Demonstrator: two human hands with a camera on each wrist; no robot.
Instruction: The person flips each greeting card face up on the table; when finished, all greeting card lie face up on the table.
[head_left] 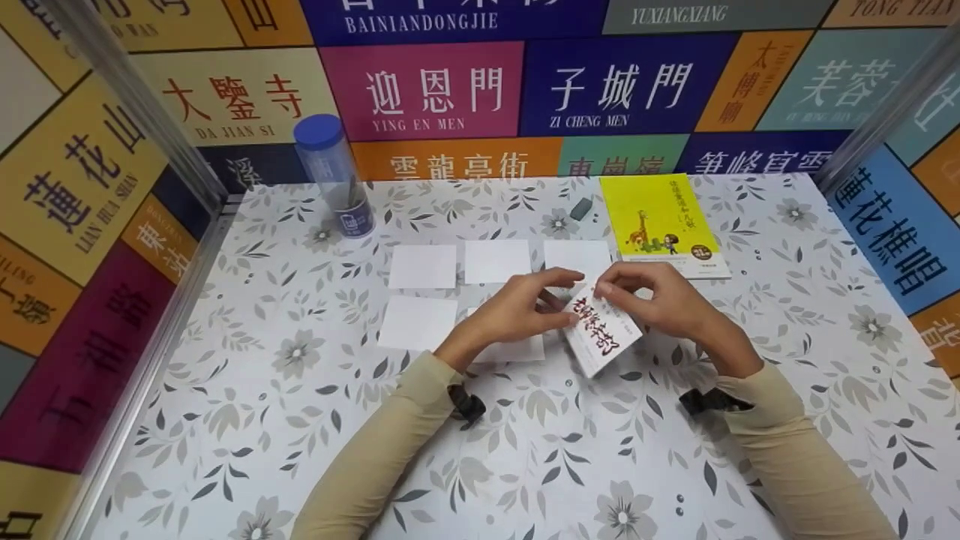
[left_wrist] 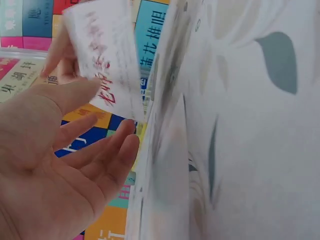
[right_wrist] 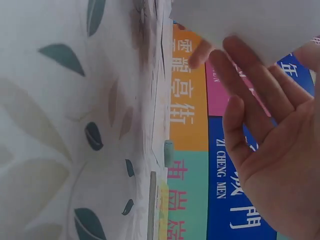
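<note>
A white card [head_left: 604,337] with dark red characters is held tilted above the table, and its plain back faces the right wrist view. My right hand [head_left: 660,300] pinches the card by its upper edge, fingers against the plain back [right_wrist: 245,20]. My left hand [head_left: 525,304] is at the card's left side. In the left wrist view, the left thumb [left_wrist: 82,95] touches or overlaps the lettered face, while the other left fingers spread loosely below the card. Several blank white cards [head_left: 418,322] lie in rows on the table, one partly under the left hand.
A yellow book [head_left: 660,217] lies beyond my right hand. Near it is a small grey-green block [head_left: 581,208]. A clear cylinder with a blue lid [head_left: 318,133] stands at the back left. Lettered panels [head_left: 427,90] wall in the flower-patterned table [head_left: 300,450].
</note>
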